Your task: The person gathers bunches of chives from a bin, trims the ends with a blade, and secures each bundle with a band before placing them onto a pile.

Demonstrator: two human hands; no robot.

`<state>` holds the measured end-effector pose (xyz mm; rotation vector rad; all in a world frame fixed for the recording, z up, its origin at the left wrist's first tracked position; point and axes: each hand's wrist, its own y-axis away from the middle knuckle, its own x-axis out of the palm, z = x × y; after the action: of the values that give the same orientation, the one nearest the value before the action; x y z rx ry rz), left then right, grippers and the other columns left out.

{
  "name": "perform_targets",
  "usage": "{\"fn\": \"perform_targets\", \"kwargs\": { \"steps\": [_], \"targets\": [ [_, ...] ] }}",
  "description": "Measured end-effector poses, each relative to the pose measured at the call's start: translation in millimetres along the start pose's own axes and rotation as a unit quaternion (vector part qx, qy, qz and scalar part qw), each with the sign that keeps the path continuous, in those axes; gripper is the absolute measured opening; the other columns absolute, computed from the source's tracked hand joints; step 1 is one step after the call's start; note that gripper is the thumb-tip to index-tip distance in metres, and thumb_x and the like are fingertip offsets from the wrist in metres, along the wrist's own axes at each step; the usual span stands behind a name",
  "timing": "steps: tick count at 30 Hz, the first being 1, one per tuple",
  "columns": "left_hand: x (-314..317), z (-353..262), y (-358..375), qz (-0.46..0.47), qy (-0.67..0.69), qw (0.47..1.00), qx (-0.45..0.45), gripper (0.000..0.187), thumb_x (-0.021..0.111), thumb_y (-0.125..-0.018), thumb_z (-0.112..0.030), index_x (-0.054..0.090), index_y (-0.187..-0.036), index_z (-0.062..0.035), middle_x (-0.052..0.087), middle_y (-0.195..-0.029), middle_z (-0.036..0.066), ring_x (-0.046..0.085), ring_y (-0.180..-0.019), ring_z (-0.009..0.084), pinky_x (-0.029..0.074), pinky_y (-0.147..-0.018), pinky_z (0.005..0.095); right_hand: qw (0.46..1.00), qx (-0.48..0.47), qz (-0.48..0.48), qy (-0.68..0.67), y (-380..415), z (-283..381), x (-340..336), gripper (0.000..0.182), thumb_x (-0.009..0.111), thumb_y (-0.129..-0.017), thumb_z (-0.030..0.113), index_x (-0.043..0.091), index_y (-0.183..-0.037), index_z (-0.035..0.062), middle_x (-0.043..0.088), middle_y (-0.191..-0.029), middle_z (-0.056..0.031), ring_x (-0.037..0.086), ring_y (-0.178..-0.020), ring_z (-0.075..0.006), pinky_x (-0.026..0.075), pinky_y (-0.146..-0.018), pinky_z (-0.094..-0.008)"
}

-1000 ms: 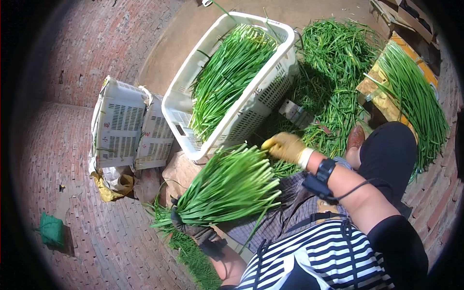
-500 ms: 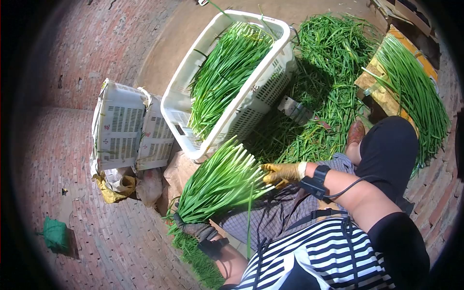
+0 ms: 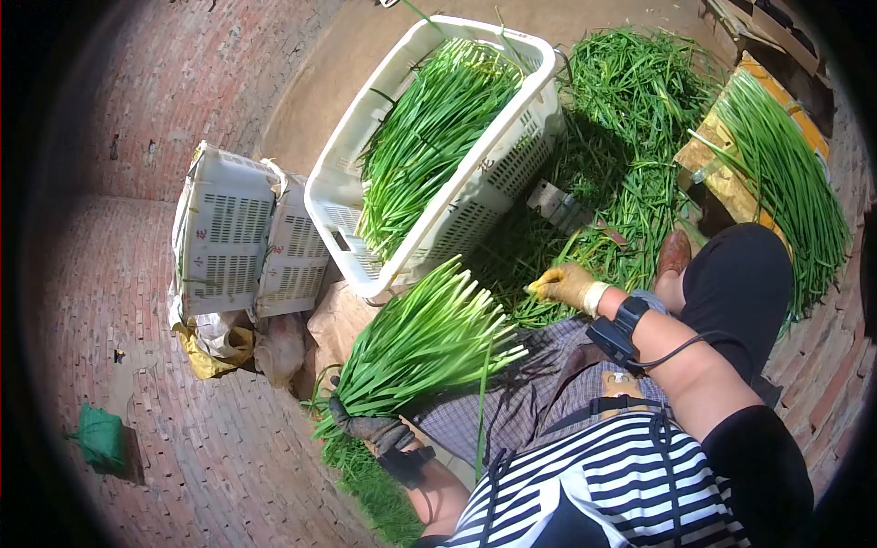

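My left hand (image 3: 373, 429), in a dark glove, grips a thick bunch of green chives (image 3: 418, 342) near its leafy end, with the pale cut stems fanning up and to the right. My right hand (image 3: 566, 284), in a yellow glove, hovers beside the stem ends, just above the loose chives on the ground (image 3: 630, 183). Whether its curled fingers hold any stalk is unclear. A white plastic crate (image 3: 493, 173) with more chives lying in it stands tilted just beyond the bunch.
Two upturned white crates (image 3: 247, 233) lie at the left on the brick floor. A long chive pile (image 3: 786, 173) rests on yellow board at the right. A metal blade (image 3: 559, 206) lies beside the crate. A green bag (image 3: 99, 437) sits far left.
My right hand touched the stem ends of the bunch half a second ago, then drew back to the right and up. The bunch stays in my left hand, slightly shifted.
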<state>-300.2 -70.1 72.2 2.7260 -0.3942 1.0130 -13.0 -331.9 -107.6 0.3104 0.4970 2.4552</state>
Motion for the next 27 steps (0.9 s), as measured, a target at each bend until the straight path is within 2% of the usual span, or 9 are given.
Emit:
{"fn": "perform_targets", "kwargs": {
  "steps": [6, 7, 11, 15, 19, 20, 21, 23, 27],
  "targets": [
    [39, 7, 17, -0.119, -0.107, 0.984, 0.083, 0.045, 0.05, -0.09, -0.028, 0.057, -0.126, -0.0022, 0.057, -0.128, 0.016, 0.054, -0.117, 0.0305, 0.039, -0.103, 0.0486, 0.952, -0.174, 0.111, 0.225, 18, 30, 52, 0.056, 0.067, -0.077, 0.055, 0.069, -0.11, 0.0107, 0.068, -0.109, -0.0142, 0.062, -0.102, -0.0292, 0.046, -0.091, -0.033],
    [35, 8, 14, -0.088, -0.087, 0.99, 0.067, 0.044, 0.051, -0.09, -0.027, 0.057, -0.125, -0.002, 0.057, -0.128, 0.016, 0.054, -0.118, 0.0304, 0.039, -0.104, 0.0485, 0.964, -0.099, 0.178, 0.169, 17, 38, 66, 0.056, 0.065, -0.076, 0.057, 0.068, -0.111, 0.0125, 0.069, -0.104, -0.014, 0.063, -0.101, -0.03, 0.047, -0.088, -0.0342],
    [0, -4, -4, 0.093, 0.069, 0.991, -0.068, 0.043, 0.053, -0.088, -0.025, 0.058, -0.124, -0.0015, 0.057, -0.128, 0.018, 0.054, -0.118, 0.03, 0.039, -0.104, 0.0487, 0.988, -0.076, 0.069, 0.118, -8, 9, 71, 0.031, 0.061, -0.082, 0.04, 0.073, -0.093, 0.0131, 0.07, -0.089, -0.0121, 0.066, -0.08, -0.028, 0.051, -0.074, -0.0354],
    [-12, -5, -6, 0.08, 0.077, 0.991, -0.072, 0.044, 0.054, -0.089, -0.025, 0.057, -0.126, -0.0025, 0.058, -0.128, 0.015, 0.055, -0.117, 0.0295, 0.038, -0.104, 0.0493, 0.963, -0.025, -0.092, 0.253, 10, -21, 10, 0.025, 0.067, -0.08, 0.027, 0.071, -0.099, 0.0113, 0.07, -0.094, -0.0125, 0.067, -0.08, -0.0264, 0.051, -0.073, -0.0369],
    [5, 2, 2, 0.125, 0.066, 0.986, -0.083, 0.043, 0.053, -0.089, -0.025, 0.057, -0.125, -0.0024, 0.06, -0.125, 0.015, 0.056, -0.115, 0.0296, 0.039, -0.103, 0.0492, 0.972, 0.079, 0.036, -0.217, 38, 21, 28, 0.052, 0.069, -0.081, 0.016, 0.052, -0.13, 0.0094, 0.065, -0.106, -0.0061, 0.063, -0.079, -0.0174, 0.05, -0.069, -0.0321],
    [10, 3, 6, 0.124, 0.023, 0.989, -0.079, 0.043, 0.053, -0.089, -0.025, 0.058, -0.125, -0.002, 0.06, -0.124, 0.015, 0.056, -0.115, 0.0297, 0.039, -0.103, 0.0494, 0.942, 0.033, 0.227, -0.243, 12, 0, 41, 0.049, 0.07, -0.081, 0.019, 0.055, -0.126, 0.0082, 0.067, -0.098, -0.0071, 0.063, -0.079, -0.0158, 0.051, -0.068, -0.0301],
    [17, 2, 8, 0.124, -0.02, 0.99, -0.067, 0.043, 0.053, -0.089, -0.025, 0.058, -0.124, -0.0016, 0.061, -0.124, 0.016, 0.056, -0.114, 0.0298, 0.039, -0.103, 0.0495, 0.958, -0.086, 0.264, 0.071, 7, 12, 51, 0.054, 0.071, -0.08, 0.031, 0.057, -0.128, 0.0109, 0.067, -0.113, -0.0092, 0.063, -0.097, -0.0151, 0.052, -0.077, -0.0326],
    [6, 1, -13, 0.087, 0.005, 0.996, -0.036, 0.042, 0.054, -0.089, -0.024, 0.058, -0.122, 0.0004, 0.06, -0.123, 0.017, 0.056, -0.114, 0.0306, 0.04, -0.102, 0.0495, 0.916, -0.032, 0.206, 0.344, 4, 6, 53, 0.038, 0.067, -0.08, 0.024, 0.066, -0.115, 0.01, 0.071, -0.101, -0.01, 0.066, -0.092, -0.0188, 0.052, -0.078, -0.033],
    [65, -6, -8, 0.172, -0.027, 0.984, -0.033, 0.044, 0.055, -0.088, -0.025, 0.057, -0.124, 0.0004, 0.058, -0.126, 0.019, 0.054, -0.118, 0.0313, 0.038, -0.105, 0.0515, 0.968, 0.071, 0.11, 0.213, -10, -57, -10, 0.041, 0.065, -0.077, 0.025, 0.066, -0.113, 0.0055, 0.069, -0.106, -0.0137, 0.065, -0.099, -0.0288, 0.049, -0.088, -0.0334]
  ]
}}
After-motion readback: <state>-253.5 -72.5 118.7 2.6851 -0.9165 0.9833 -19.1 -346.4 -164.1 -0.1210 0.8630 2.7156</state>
